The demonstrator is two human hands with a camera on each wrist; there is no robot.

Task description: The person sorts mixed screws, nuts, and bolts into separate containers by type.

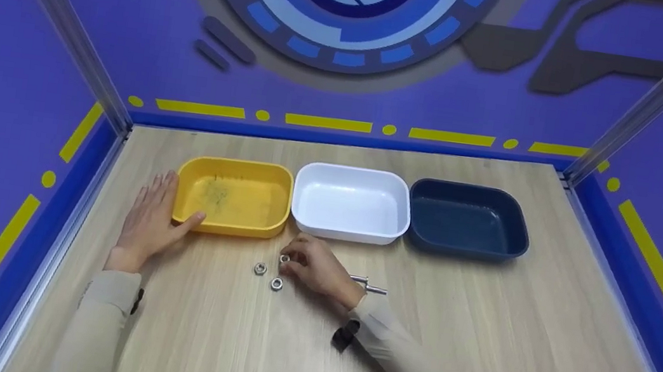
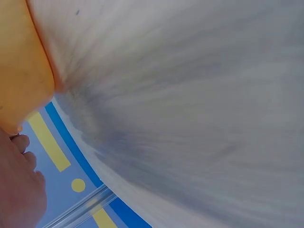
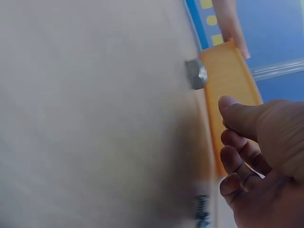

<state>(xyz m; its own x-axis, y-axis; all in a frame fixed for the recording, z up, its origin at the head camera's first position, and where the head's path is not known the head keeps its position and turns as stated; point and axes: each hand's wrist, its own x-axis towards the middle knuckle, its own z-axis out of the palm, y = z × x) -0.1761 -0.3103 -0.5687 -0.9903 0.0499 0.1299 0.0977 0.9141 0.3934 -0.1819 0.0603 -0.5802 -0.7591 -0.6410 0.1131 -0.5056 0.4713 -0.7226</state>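
Note:
My left hand (image 1: 148, 223) rests along the left side of a yellow tray (image 1: 230, 228), its fingers straight and its thumb at the front rim. In front of the trays, my right hand (image 1: 318, 265) pinches a metal hex nut (image 1: 285, 258) between thumb and forefinger. That nut is hidden in the right wrist view. Two more nuts lie on the table close by, a left one (image 1: 260, 269) and a nearer one (image 1: 277, 284). Metal bolts (image 1: 377, 290) lie beside the right wrist, partly covered by it. A blurred threaded piece (image 3: 202, 211) shows low in the right wrist view.
A white tray (image 1: 348, 235) and a dark blue tray (image 1: 465, 252) stand in a row to the right of the yellow one. All sit on a wood-grain table (image 1: 208, 343). Blue panels (image 1: 129, 70) with metal corner posts (image 1: 65, 16) enclose the back and sides.

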